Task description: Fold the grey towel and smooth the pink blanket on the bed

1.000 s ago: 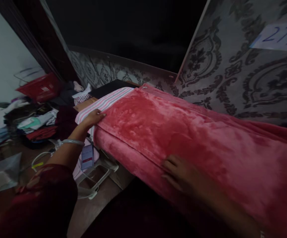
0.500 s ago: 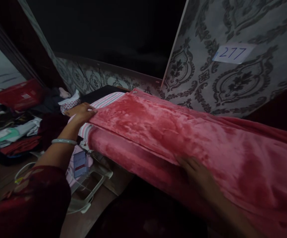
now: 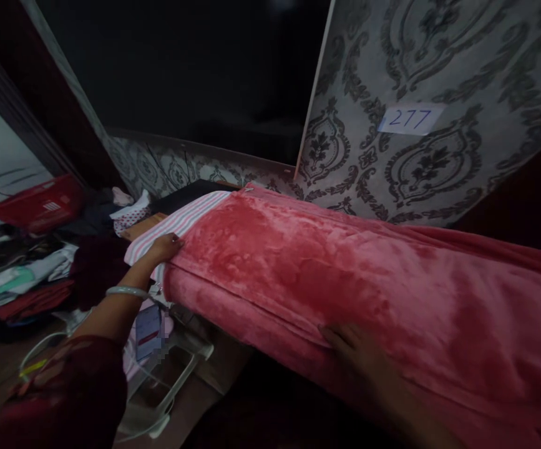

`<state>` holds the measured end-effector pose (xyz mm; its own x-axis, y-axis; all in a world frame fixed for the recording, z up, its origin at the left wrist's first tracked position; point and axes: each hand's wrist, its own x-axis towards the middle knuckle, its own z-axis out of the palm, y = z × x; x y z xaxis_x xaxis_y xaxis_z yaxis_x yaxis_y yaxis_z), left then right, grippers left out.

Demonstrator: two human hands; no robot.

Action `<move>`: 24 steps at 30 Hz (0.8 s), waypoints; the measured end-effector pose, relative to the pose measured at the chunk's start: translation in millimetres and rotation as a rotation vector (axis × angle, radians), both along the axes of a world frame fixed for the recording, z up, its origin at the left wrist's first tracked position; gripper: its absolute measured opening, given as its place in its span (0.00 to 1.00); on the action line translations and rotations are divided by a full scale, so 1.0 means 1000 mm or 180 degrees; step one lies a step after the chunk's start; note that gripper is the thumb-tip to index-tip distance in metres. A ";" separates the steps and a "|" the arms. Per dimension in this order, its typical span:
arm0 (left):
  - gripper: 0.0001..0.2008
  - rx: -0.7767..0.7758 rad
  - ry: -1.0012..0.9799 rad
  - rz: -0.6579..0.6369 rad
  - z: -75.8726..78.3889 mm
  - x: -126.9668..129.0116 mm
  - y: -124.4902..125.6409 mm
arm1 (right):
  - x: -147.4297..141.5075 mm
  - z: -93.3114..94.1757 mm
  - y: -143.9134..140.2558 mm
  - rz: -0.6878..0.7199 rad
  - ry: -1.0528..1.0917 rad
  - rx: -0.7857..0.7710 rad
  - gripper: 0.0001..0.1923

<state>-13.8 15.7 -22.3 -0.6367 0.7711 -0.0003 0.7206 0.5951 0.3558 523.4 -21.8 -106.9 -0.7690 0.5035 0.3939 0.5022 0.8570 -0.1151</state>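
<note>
Blanket edge (image 3: 270, 312) lowered; two hands (image 3: 165, 246) holding.

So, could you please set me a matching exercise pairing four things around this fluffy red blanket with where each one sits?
Things:
1. left hand
2. right hand
3. white paper label reading 277
4. red plastic basket

Places:
A. on the patterned grey panel
B. far left, above the heap of clothes
C. at the end of the fluffy red blanket, by the pink striped cloth
D. on the blanket's near edge

Pairs: 1-C, 2-D, 3-A, 4-B
</note>
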 end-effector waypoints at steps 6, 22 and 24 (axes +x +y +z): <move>0.25 -0.0370 0.1278 -0.0609 0.022 0.059 0.011 | -0.032 0.054 0.013 -0.0208 -0.0141 -0.0457 0.14; 0.34 -0.0159 0.0913 -0.2018 -0.029 0.128 0.050 | -0.102 0.032 0.066 0.0163 -0.0564 -0.1401 0.34; 0.32 -0.0029 0.0987 -0.1920 -0.020 0.126 0.063 | -0.102 0.033 0.065 0.0162 -0.0519 -0.1451 0.34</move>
